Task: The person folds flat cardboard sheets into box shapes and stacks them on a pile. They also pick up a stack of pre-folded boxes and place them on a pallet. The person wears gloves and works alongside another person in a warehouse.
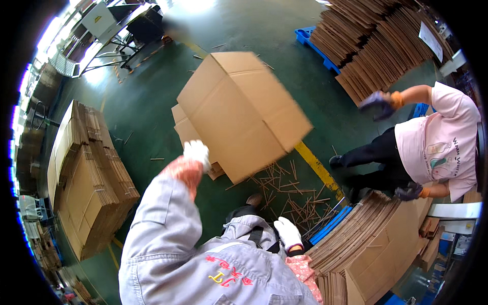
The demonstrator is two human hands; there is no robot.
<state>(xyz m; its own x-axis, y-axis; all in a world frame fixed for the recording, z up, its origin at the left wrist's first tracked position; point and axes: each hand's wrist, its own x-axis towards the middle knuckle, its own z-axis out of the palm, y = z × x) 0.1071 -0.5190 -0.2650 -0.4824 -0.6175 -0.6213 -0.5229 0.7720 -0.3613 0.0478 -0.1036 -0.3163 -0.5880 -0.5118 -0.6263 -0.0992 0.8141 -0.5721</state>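
A large flat cardboard sheet (239,112), creased and with flaps, stands out in front of me above the green floor; its right edge is blurred. My left hand (196,154), in a white glove, is at its lower left edge with the fingers bent over the board; the thumb's grip is hidden. Close to my body, my right hand (288,233), also white-gloved, hangs with fingers loosely stretched and holds nothing. It is nearest to a stack of folded cardboard (356,234) at the lower right.
Thin cardboard strips (290,198) litter the floor by my feet. Bundled cartons (91,188) stand at left. Cardboard piles (376,46) rest on a blue pallet (317,48) at far right. A co-worker in a pink shirt (432,137) and dark gloves stands at right. A wheeled table (114,43) is far left.
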